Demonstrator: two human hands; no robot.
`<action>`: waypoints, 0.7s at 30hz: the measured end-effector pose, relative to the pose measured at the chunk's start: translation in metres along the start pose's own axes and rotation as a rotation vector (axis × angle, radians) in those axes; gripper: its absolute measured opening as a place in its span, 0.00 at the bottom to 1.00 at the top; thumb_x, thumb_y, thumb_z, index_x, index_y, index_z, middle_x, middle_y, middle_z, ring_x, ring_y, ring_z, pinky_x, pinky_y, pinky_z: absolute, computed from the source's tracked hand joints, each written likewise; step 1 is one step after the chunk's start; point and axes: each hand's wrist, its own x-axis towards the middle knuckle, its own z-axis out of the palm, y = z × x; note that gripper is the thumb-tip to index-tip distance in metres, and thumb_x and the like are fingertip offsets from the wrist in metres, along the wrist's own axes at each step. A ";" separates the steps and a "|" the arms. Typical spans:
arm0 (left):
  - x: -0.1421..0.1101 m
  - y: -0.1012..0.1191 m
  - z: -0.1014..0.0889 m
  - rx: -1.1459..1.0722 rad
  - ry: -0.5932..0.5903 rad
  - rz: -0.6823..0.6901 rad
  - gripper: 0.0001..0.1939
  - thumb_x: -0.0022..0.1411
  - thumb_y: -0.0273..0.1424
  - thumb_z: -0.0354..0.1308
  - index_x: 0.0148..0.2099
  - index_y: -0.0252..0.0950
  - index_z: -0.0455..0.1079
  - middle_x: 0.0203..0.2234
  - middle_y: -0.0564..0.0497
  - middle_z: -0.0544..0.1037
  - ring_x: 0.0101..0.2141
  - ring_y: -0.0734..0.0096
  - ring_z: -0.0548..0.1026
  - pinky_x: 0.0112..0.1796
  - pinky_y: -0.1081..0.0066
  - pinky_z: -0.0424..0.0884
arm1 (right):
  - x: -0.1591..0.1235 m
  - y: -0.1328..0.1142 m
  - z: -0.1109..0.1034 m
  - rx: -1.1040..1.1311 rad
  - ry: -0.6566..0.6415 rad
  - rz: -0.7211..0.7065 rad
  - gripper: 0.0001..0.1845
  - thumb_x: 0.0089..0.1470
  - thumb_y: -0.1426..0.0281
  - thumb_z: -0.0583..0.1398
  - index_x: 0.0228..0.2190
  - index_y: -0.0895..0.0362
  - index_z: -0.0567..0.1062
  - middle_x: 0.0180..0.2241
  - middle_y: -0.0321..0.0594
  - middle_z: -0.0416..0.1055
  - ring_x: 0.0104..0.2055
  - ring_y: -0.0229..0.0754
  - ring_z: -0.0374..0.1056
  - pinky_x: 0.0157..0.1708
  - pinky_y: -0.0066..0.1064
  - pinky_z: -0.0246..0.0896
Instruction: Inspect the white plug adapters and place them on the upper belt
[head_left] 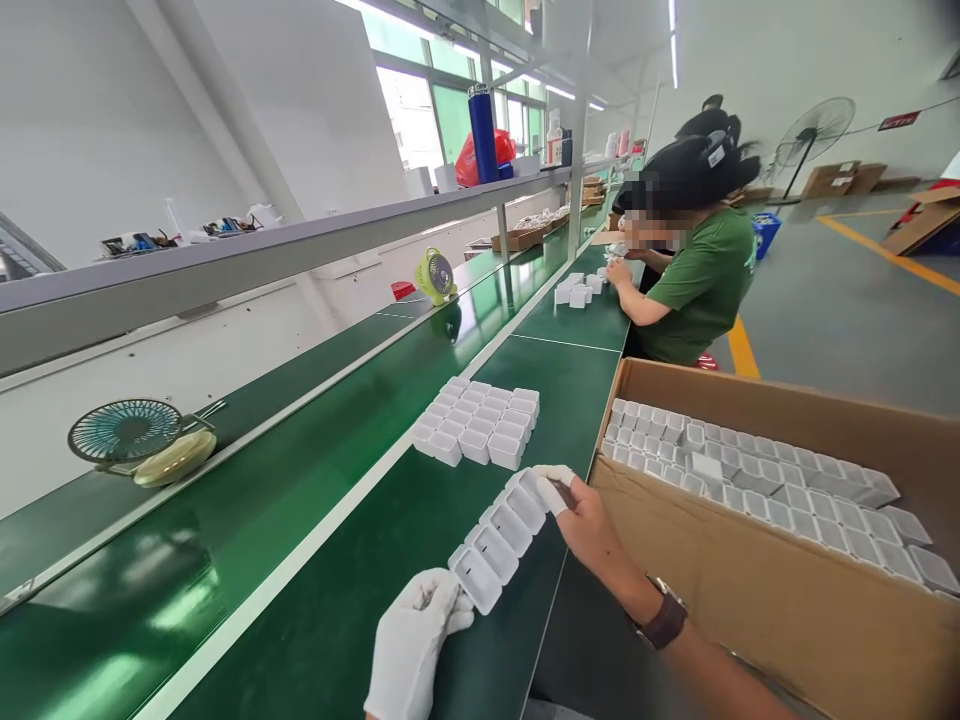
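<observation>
Between my two hands I hold a row of several small white plastic boxes (495, 540), their hollow sides facing me. Small dark marks show inside some of them. My left hand (416, 635), in a white glove, pinches the near end of the row. At the far end, my right hand (581, 510) grips with white coverings on its fingertips; a brown-strapped watch (664, 612) is on that wrist. Just beyond the held row, a block of similar white boxes (480, 415) sits on the green bench (300, 620).
A cardboard carton (750, 560) with rows of white boxes stands at the right. A co-worker in a green shirt (705, 275) sits farther along, by more white boxes (577, 290). Two small fans, one green (435, 277) and one dark (127, 430), stand left, under a shelf (300, 240).
</observation>
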 end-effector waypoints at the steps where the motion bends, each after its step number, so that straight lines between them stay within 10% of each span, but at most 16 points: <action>1: 0.005 -0.001 0.013 -0.009 0.010 -0.003 0.25 0.47 0.47 0.75 0.41 0.33 0.78 0.31 0.48 0.79 0.32 0.69 0.77 0.37 0.71 0.77 | 0.006 0.003 -0.008 -0.036 0.015 -0.001 0.17 0.61 0.60 0.61 0.49 0.52 0.77 0.49 0.43 0.77 0.47 0.49 0.73 0.48 0.40 0.69; 11: 0.036 -0.004 0.110 -0.236 -0.139 0.036 0.27 0.50 0.44 0.75 0.46 0.30 0.79 0.44 0.38 0.82 0.45 0.56 0.81 0.54 0.60 0.76 | 0.082 0.046 -0.068 -0.384 0.106 -0.097 0.22 0.61 0.59 0.57 0.52 0.53 0.78 0.53 0.46 0.76 0.54 0.53 0.71 0.59 0.49 0.62; 21: 0.056 0.004 0.150 -0.276 -0.231 0.101 0.32 0.46 0.45 0.76 0.51 0.34 0.80 0.55 0.38 0.78 0.56 0.46 0.75 0.60 0.55 0.70 | 0.143 0.072 -0.073 -0.343 0.143 -0.068 0.29 0.61 0.56 0.57 0.59 0.55 0.72 0.59 0.48 0.71 0.61 0.52 0.67 0.65 0.49 0.57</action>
